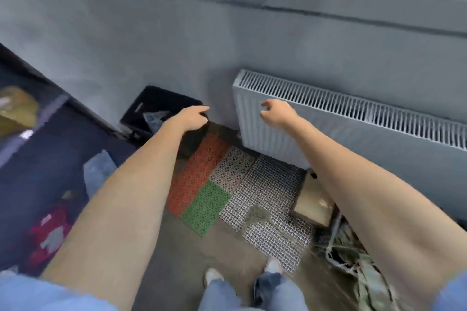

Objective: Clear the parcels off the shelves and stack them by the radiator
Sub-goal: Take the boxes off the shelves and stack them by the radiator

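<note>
We hold both arms stretched out in front of us, and neither hand carries anything. Our left hand (pixel 193 118) has its fingers extended and relaxed, hovering above a black crate (pixel 151 108) that sits against the wall. Our right hand (pixel 276 113) hangs with fingers loosely curled around nothing, in front of the near end of the radiator (pixel 353 118).

Below and between our hands lie plastic floor mats (pixel 227 189) in red, green and white mesh, which looks like the free ground meant for the stack. Under our right forearm a brown cardboard parcel (pixel 312 202) rests on the floor just below the radiator, likely set there so the pile grows against the wall.

Far out past our left arm, dark shelves (pixel 32 134) hold blurred packages (pixel 17 106); we judge those remain to be cleared.
</note>
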The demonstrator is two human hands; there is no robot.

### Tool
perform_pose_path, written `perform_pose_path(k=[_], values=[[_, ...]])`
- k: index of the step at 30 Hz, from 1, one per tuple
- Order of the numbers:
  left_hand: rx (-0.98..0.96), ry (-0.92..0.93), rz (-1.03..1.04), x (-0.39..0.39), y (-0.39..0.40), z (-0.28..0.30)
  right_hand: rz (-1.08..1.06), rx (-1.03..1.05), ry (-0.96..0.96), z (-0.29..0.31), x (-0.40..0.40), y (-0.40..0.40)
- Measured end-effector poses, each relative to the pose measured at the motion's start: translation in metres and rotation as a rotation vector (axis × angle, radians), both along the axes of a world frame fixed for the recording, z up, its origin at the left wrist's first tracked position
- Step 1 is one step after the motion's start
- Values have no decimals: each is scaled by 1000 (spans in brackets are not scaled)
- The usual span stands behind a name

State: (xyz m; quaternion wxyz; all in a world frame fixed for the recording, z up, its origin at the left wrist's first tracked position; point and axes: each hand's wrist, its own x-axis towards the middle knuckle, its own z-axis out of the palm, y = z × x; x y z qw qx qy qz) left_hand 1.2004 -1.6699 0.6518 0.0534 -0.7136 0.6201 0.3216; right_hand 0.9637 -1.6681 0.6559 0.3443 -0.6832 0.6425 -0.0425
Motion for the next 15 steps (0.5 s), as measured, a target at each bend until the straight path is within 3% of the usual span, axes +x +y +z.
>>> perform_pose_path(k=[8, 15], values=[[-157, -38, 256, 185, 125, 141, 367, -208, 14, 147, 208, 27], [-253, -243, 553, 380, 341, 240, 806, -332, -115, 234, 453, 177]])
